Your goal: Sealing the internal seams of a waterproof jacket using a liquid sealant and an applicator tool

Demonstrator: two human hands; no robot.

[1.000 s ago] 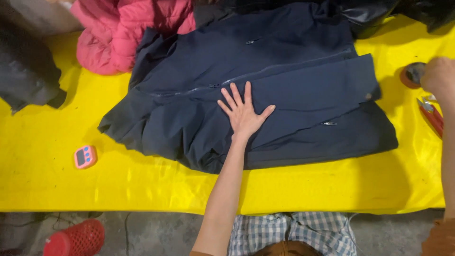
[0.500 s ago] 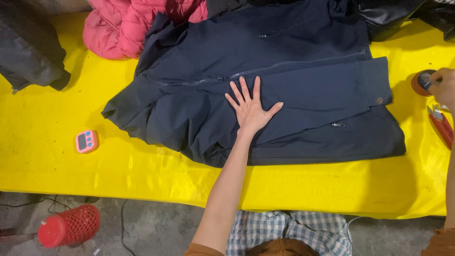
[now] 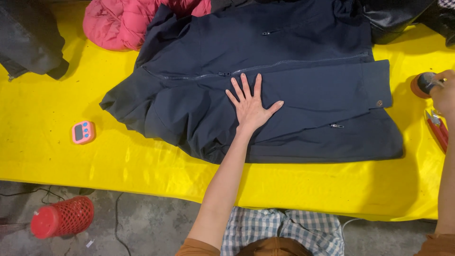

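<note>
Yellow sheeting covers the table (image 3: 57,156), and a navy jacket (image 3: 294,95) lies spread across its middle. Her left hand (image 3: 251,106) rests flat on the jacket, fingers splayed, just below the zip. At the table's right edge, the right hand (image 3: 444,92) is curled around a small dark, orange-rimmed object (image 3: 424,84). A pink timer (image 3: 83,132) sits well to the left.
</note>
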